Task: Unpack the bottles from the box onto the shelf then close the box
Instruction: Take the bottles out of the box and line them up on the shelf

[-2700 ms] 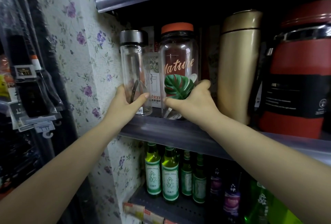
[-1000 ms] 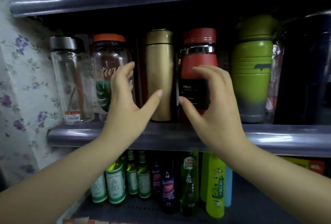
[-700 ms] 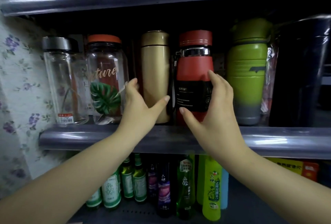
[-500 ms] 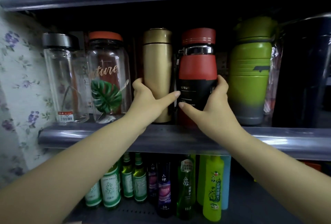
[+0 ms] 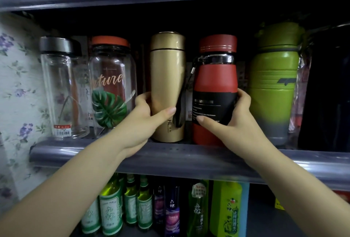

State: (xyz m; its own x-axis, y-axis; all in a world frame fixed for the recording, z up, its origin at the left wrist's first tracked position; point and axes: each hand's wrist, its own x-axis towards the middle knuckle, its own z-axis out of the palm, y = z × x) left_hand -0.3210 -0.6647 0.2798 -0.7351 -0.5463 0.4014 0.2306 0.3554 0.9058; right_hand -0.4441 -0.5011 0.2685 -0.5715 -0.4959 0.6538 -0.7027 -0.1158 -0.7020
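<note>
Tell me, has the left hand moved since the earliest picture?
Yes. The left hand went rightward along the shelf, from the clear glass bottle to the gold flask.

Two glass bottles (image 5: pixel 62 89), three flasks (image 5: pixel 167 85), two hands (image 5: pixel 140 121)

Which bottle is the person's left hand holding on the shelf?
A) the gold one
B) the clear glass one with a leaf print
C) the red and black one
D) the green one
A: the left hand wraps its grip round the gold bottle; the right hand holds the red and black bottle.
</note>
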